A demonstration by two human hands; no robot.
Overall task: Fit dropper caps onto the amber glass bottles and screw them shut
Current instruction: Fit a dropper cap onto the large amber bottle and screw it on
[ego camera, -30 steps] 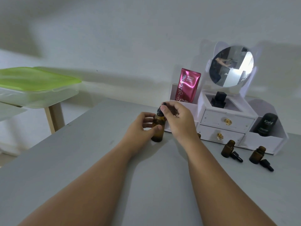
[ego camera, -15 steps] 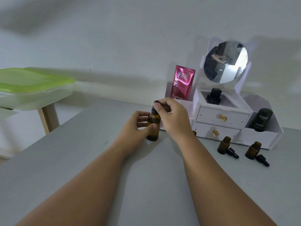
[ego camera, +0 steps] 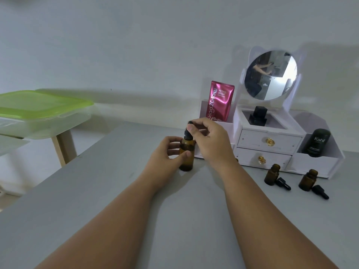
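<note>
An upright amber glass bottle [ego camera: 186,156] stands on the grey table [ego camera: 116,191], left of the white drawer organiser [ego camera: 270,144]. The left hand [ego camera: 165,158] grips its body; the right hand [ego camera: 211,140] pinches the black rubber dropper cap [ego camera: 188,131] on its neck. Two uncapped small amber bottles [ego camera: 272,174] stand far right.

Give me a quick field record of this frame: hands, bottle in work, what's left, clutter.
left hand: grips the held bottle, upright on the grey table
right hand: fingers pinch the dropper cap atop that bottle
uncapped bottles: two, first and second, standing by the organizer
loose caps: first and second, each lying beside its bottle
organizer: white, two drawers, round mirror
clutter: pink sachet, black tube
</note>
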